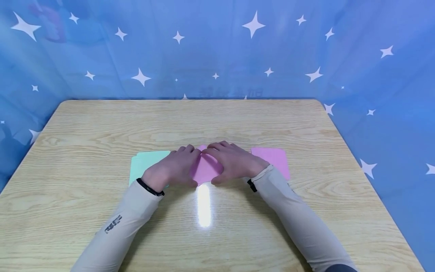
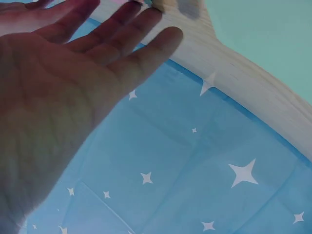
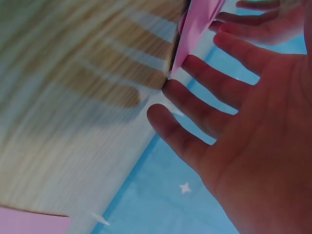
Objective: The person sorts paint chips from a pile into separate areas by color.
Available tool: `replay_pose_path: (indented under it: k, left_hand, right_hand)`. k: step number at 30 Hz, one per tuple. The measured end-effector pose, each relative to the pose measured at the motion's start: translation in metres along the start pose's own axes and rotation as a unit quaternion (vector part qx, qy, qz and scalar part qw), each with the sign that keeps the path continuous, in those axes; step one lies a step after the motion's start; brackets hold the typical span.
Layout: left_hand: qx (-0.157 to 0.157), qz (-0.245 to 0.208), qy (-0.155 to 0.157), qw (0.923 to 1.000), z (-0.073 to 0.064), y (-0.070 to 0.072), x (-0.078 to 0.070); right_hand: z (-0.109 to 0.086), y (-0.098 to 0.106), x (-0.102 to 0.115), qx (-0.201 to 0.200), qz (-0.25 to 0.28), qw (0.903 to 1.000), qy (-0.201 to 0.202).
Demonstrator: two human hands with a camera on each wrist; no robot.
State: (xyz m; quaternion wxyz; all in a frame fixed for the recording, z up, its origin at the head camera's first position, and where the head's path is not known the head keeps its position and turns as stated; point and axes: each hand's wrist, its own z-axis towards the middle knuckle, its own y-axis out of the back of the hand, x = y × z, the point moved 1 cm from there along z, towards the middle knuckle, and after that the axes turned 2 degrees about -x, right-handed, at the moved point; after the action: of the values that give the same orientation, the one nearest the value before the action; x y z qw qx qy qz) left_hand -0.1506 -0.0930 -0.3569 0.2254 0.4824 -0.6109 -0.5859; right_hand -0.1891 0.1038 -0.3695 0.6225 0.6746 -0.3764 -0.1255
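Between the two hands lies a pink card [image 1: 207, 170], square with rounded corners; its side edges are partly hidden by the fingers. My left hand [image 1: 178, 166] is at its left side, thumb low by the near edge and fingers extended toward the far edge. On the opposite side my right hand [image 1: 234, 162] mirrors it, index fingertip close to the left one. The right wrist view shows fairly straight fingers with fingertips [image 3: 190, 63] right at the edge of the pink card [image 3: 195, 29]. In the left wrist view the fingers [image 2: 131, 53] are also extended.
Light green cards [image 1: 146, 162], overlapping slightly askew, lie left of the left hand. Another pink card [image 1: 275, 158] lies to the right, partly behind the right wrist. All rest on a wood-grain table [image 1: 204, 121], with a blue star-patterned curtain [image 1: 217, 49] behind.
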Motion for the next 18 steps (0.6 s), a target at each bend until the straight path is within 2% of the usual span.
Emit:
replay_pose_path:
  k: [11,15,18]
  left_hand:
    - [-0.008,0.000,-0.018,0.9998,0.000,0.000,-0.001]
    - [-0.012,-0.004,-0.025,0.9996,-0.002,0.006,0.002]
    - [-0.017,-0.028,-0.028,0.9991,-0.005,0.015,0.005]
  right_hand:
    - [0.001,0.000,0.001,-0.025,-0.009,0.9996,0.004]
    - [-0.001,0.005,0.002,-0.045,-0.002,0.9990,0.008]
    - [-0.002,0.013,0.004,-0.063,0.002,0.9979,0.016]
